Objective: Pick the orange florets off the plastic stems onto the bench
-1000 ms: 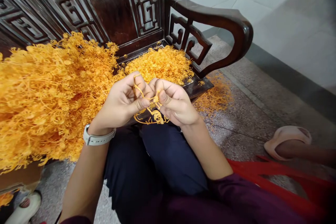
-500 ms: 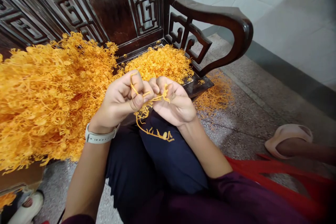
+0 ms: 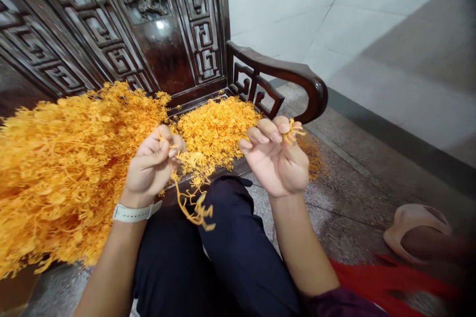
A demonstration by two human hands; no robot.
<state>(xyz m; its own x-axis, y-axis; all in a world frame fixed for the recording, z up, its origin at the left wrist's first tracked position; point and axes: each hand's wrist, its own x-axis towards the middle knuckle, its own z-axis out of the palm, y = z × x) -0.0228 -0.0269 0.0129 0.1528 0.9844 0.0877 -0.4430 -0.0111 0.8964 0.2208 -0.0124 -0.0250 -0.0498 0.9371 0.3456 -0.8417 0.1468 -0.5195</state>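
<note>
My left hand, with a pale watch strap at the wrist, pinches a thin orange branched sprig that looks like plastic. The sprig dangles over my knees, its tip hanging lowest. To the right, apart from it, my right hand is raised with the palm towards me. Between its thumb and forefinger is a small orange floret with spiky prongs. Left of my hands lies a big heap of orange sprigs. Behind and between the hands is a smaller pile of loose orange florets.
Both piles rest on a dark carved wooden bench with a curved armrest. Orange stems lie on the speckled floor beyond my right hand. A person's foot in a pale slipper and red material are at the right.
My hands were close together at the sprig and have drawn apart. The right one moved right with a floret pinched off; the left one kept the sprig. The view has tilted up.
</note>
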